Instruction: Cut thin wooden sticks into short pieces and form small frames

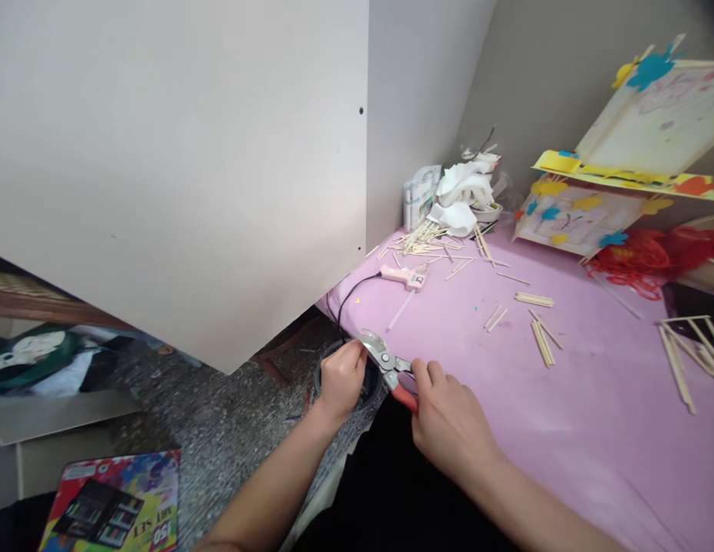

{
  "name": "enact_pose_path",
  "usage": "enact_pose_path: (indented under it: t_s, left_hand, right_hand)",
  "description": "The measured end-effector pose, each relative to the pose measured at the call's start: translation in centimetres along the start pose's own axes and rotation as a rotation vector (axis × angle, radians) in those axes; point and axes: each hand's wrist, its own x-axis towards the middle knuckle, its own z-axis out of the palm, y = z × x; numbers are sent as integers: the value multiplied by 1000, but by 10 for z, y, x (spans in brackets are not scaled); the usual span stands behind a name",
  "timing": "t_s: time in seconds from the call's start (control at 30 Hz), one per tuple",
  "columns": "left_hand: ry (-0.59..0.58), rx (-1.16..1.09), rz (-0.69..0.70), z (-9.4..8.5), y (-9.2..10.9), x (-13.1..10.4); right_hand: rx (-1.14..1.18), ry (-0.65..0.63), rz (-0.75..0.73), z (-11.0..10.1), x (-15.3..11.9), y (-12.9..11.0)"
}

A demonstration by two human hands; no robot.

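Observation:
My right hand [452,414] is wrapped round the red-handled grips of a pair of pruning shears [385,360], their blades pointing up and left. My left hand [341,377] is closed in a pinch right beside the blade tips; what its fingers hold is hidden or too small to make out. Both hands are above a dark bucket [373,392] on the floor by the table edge. A pink glue gun [407,276] with a black cord lies on the table beyond the shears, a clear glue stick [401,310] near it.
Thin wooden sticks [543,343] lie in small groups on the pink-covered table [564,445]. A decorated stick-and-paper model [580,218] stands at the back right. A white panel [218,169] blocks the upper left. An art set box [118,502] rests at lower left.

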Motion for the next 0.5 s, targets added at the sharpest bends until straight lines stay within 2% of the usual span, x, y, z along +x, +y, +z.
enact_pose_path:
  t_s: [0.13,0.27,0.4,0.5]
  left_hand:
    - [2,-108,-63,4,1,-1]
    - [79,-310,-161,4,7,0]
    - [69,-362,-199,0,18,4]
    - [-30,-436,-283,-1,29,9]
  right_hand:
    - [29,-40,4,1,3,5]
    - [124,-85,62,-2,0,12]
    - [135,18,119,-13,-2,29]
    - [156,107,173,-20,-5,53]
